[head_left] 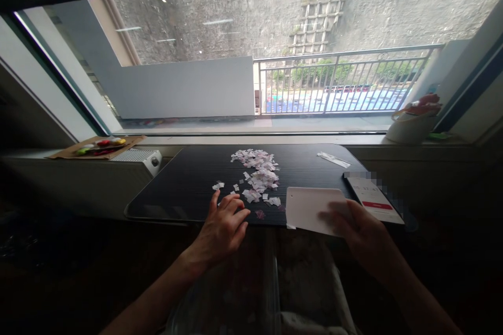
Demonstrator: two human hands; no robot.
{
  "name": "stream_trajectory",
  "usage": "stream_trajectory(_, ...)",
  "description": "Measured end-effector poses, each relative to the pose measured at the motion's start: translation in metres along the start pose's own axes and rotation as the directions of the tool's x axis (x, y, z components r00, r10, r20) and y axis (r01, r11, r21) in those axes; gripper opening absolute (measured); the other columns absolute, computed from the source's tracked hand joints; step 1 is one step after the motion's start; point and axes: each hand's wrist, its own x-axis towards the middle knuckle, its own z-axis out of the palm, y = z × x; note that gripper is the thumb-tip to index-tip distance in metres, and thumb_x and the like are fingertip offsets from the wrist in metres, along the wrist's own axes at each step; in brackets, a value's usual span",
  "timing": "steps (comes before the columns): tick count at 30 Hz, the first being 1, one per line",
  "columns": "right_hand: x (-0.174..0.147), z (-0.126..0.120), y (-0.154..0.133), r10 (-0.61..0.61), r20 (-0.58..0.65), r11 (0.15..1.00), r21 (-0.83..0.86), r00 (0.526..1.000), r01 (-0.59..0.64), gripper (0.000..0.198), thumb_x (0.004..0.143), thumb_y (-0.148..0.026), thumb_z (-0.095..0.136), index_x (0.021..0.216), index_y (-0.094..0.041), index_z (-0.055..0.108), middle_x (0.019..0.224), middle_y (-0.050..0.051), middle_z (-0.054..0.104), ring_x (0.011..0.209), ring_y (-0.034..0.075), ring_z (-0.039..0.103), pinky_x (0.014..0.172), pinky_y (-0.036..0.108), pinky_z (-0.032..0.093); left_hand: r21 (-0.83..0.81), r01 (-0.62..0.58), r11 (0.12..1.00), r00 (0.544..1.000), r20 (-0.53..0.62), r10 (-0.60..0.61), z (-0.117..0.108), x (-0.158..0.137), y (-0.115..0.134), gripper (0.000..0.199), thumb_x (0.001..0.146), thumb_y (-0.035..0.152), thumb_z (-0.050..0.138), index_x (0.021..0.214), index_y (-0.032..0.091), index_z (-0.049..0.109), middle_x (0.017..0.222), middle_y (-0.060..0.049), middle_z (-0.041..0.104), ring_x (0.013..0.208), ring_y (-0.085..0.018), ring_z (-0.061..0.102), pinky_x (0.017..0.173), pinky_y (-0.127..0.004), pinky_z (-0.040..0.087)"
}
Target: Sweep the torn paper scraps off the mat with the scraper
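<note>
My left hand [226, 220] is over the front edge of the black table [181, 178], fingers apart, its index fingertip close to a few small white paper scraps [218, 186]. It holds nothing that I can see. A heap of pale torn paper pieces [261, 180] spreads from the table's middle toward its back. On the right, my right hand [359, 225] grips a flat, pale pinkish card-like sheet [312, 207] with a small hole near one corner. One scrap [291, 226] shows at the sheet's lower left corner. My right thumb lies across the sheet; the other fingers are mostly hidden.
A phone [373, 196] with a lit screen rests at the table's right side, beside a white strip [334, 159]. Left stands a radiator [137, 159] bearing brown cardboard [63, 152] with colourful items. A white container [411, 125] sits on the right of the windowsill [267, 139].
</note>
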Motion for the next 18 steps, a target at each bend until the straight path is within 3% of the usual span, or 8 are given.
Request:
stream_trajectory(4, 0.005, -0.018, 0.004, -0.016, 0.031, 0.991, -0.132, 0.999, 0.020, 0.023, 0.076, -0.043, 0.062, 0.088, -0.024, 0.067, 0.078, 0.004, 0.076, 0.070, 0.024, 0.072, 0.059, 0.031, 0.058, 0.007, 0.007, 1.000, 1.000, 0.013, -0.007, 0.000, 0.000, 0.000, 0.025, 0.086, 0.019, 0.048, 0.103, 0.022, 0.066, 0.105, -0.007, 0.064, 0.119, -0.027, 0.051, 0.114, -0.061, 0.019)
stream_trajectory(9, 0.014, 0.000, -0.001, -0.016, -0.122, 0.999, -0.039, 0.992, 0.011, 0.023, 0.083, -0.041, 0.055, 0.093, -0.022, 0.063, 0.086, 0.007, 0.076, 0.079, 0.024, 0.072, 0.071, 0.035, 0.057, 0.005, 0.003, 1.000, 1.000, 0.002, -0.003, -0.001, 0.002, 0.003, 0.025, 0.086, 0.020, 0.048, 0.103, 0.022, 0.066, 0.105, -0.006, 0.064, 0.120, -0.027, 0.049, 0.114, -0.060, 0.018)
stream_trajectory(12, 0.015, 0.006, -0.002, -0.013, -0.088, 1.000, -0.023, 0.996, 0.011, 0.019, 0.083, -0.037, 0.054, 0.088, -0.022, 0.063, 0.080, 0.006, 0.075, 0.073, 0.023, 0.070, 0.065, 0.033, 0.055, 0.022, 0.002, 1.000, 1.000, -0.008, -0.002, -0.004, 0.000, 0.001, 0.025, 0.087, 0.020, 0.047, 0.104, 0.022, 0.065, 0.105, -0.007, 0.064, 0.121, -0.027, 0.049, 0.114, -0.060, 0.017)
stream_trajectory(18, 0.012, -0.009, -0.002, 0.036, -0.053, 0.999, -0.028, 0.998, -0.038, 0.017, 0.078, -0.037, 0.059, 0.084, -0.022, 0.065, 0.073, 0.001, 0.072, 0.065, 0.020, 0.067, 0.057, 0.028, 0.053, 0.023, 0.009, 1.000, 1.000, -0.010, -0.009, -0.005, 0.000, -0.002, 0.025, 0.087, 0.020, 0.048, 0.104, 0.020, 0.066, 0.105, -0.007, 0.064, 0.119, -0.027, 0.050, 0.113, -0.061, 0.017)
